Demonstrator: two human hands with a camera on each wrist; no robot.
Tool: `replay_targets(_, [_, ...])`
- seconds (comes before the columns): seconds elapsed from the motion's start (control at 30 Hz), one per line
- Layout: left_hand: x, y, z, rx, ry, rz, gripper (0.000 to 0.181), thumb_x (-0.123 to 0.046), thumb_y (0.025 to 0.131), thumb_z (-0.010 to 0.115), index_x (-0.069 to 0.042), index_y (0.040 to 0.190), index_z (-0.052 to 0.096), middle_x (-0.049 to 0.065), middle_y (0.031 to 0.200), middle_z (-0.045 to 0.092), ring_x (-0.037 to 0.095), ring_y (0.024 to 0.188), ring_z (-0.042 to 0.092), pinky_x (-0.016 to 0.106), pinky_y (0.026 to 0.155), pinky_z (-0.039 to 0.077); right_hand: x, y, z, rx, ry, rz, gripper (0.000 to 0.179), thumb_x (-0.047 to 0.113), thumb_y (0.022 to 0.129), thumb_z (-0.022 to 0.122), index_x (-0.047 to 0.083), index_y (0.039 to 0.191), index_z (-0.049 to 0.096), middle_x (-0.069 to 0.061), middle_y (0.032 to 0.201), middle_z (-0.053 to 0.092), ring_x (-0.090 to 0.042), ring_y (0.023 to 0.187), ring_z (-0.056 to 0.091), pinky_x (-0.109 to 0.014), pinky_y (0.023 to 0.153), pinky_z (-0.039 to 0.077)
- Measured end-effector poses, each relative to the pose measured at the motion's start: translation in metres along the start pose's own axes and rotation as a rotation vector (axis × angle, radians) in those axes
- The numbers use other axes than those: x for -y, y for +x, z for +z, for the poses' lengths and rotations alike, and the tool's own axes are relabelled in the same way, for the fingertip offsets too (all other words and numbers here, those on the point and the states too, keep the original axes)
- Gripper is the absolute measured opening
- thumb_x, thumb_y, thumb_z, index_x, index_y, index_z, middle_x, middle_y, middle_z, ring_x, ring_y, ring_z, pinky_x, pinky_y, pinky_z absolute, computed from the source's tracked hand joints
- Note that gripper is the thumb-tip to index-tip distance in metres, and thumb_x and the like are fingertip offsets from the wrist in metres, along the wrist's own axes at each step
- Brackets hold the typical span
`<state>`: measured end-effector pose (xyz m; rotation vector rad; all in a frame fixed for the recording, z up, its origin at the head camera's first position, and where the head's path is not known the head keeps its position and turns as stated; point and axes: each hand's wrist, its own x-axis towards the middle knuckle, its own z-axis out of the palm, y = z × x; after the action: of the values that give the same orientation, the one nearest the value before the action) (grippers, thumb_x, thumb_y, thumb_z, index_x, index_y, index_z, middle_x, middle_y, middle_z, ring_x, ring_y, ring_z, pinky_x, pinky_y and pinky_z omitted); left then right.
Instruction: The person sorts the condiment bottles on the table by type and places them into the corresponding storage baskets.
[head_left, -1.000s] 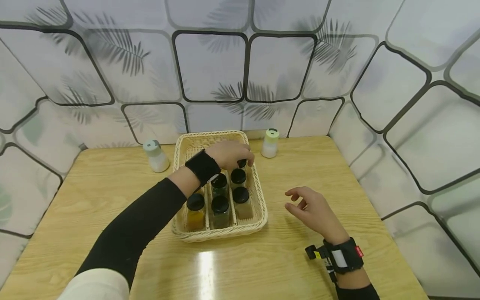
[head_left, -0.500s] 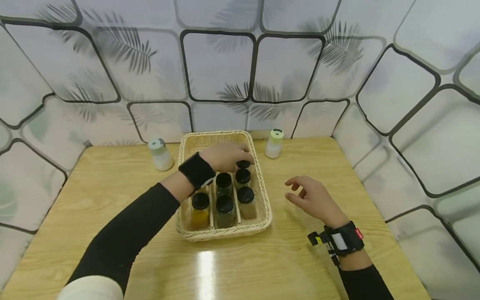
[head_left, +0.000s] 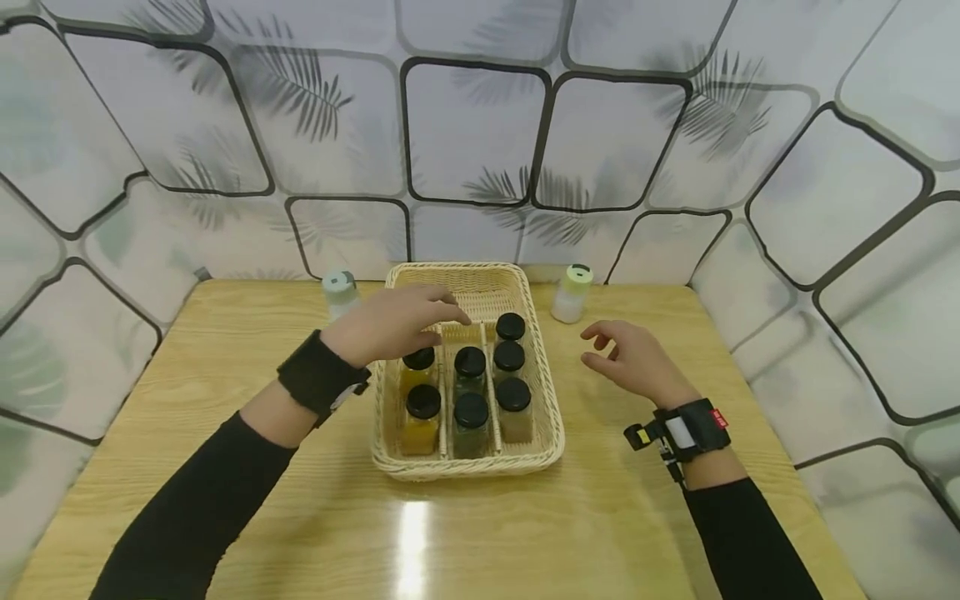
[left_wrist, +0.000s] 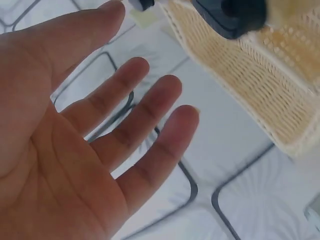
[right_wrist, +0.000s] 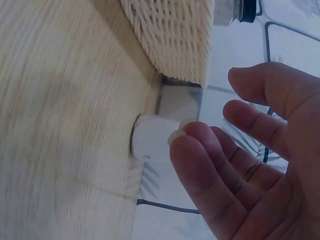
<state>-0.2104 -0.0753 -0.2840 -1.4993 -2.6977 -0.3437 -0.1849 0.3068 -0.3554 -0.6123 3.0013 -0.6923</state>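
Observation:
My left hand (head_left: 397, 321) hovers over the left side of a woven basket (head_left: 557, 429), fingers stretched out and holding nothing. Beneath and beside it stand several black-lidded jars in three columns. Two jars with yellow contents (head_left: 422, 435) fill the left column, the rear one partly hidden by my hand. Two darker jars (head_left: 471, 423) are in the middle, and three stand on the right, ending in the rear jar (head_left: 511, 327). In the left wrist view a dark lid (left_wrist: 235, 17) shows past my fingers. My right hand (head_left: 633, 358) hangs right of the basket, fingers loosely bent around nothing.
A white shaker with a green lid (head_left: 573, 293) stands behind the basket's right side. Another shaker with a grey-blue lid (head_left: 341, 292) is partly covered by my left hand. Patterned cloth walls (head_left: 472, 142) border the wooden table (head_left: 615, 517) behind and at the sides.
My left hand has let go of the lid of the right column's rear jar and moved left across the basket. The head view has shifted; my right hand stays much the same.

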Motion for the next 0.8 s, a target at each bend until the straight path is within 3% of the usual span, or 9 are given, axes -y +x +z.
replay_targets(0.23, [-0.002, -0.037, -0.002, -0.203, 0.011, 0.045, 0.041, -0.013, 0.083, 0.074, -0.017, 0.122, 0.063, 0.004, 0.113, 0.058, 0.019, 0.094, 0.055, 0.034, 0.076, 0.048, -0.011, 0.017, -0.006, 0.03, 0.021, 0.044, 0.033, 0.036, 0.09, 0.063, 0.017, 0.118, 0.059, -0.01, 0.099, 0.059, -0.015, 0.061, 0.056, -0.035, 0.053, 0.048])
replay_targets(0.43, [-0.008, -0.06, -0.001, -0.322, 0.022, 0.075, 0.042, -0.01, 0.083, 0.073, -0.019, 0.123, 0.062, 0.002, 0.112, 0.059, 0.016, 0.092, 0.054, 0.033, 0.071, 0.049, -0.016, 0.036, -0.013, 0.047, -0.012, 0.024, 0.036, 0.029, 0.09, 0.065, 0.013, 0.121, 0.058, -0.015, 0.102, 0.058, -0.017, 0.06, 0.055, -0.039, 0.057, 0.048])
replay_targets(0.6, [-0.012, -0.073, -0.001, -0.371, 0.034, 0.066, 0.046, -0.01, 0.082, 0.073, -0.021, 0.125, 0.061, 0.001, 0.112, 0.059, 0.016, 0.093, 0.055, 0.034, 0.071, 0.049, -0.017, 0.051, -0.019, 0.044, -0.07, -0.004, 0.038, 0.03, 0.09, 0.064, 0.012, 0.123, 0.058, -0.017, 0.103, 0.059, -0.02, 0.065, 0.054, -0.042, 0.061, 0.046])
replay_targets(0.8, [-0.018, -0.084, -0.002, -0.356, 0.041, 0.018, 0.043, -0.014, 0.083, 0.073, -0.02, 0.124, 0.062, 0.004, 0.116, 0.059, 0.018, 0.094, 0.056, 0.035, 0.07, 0.05, -0.015, 0.068, -0.025, 0.041, -0.086, 0.004, 0.041, 0.031, 0.089, 0.065, 0.012, 0.125, 0.058, -0.018, 0.107, 0.057, -0.024, 0.072, 0.055, -0.044, 0.064, 0.046])
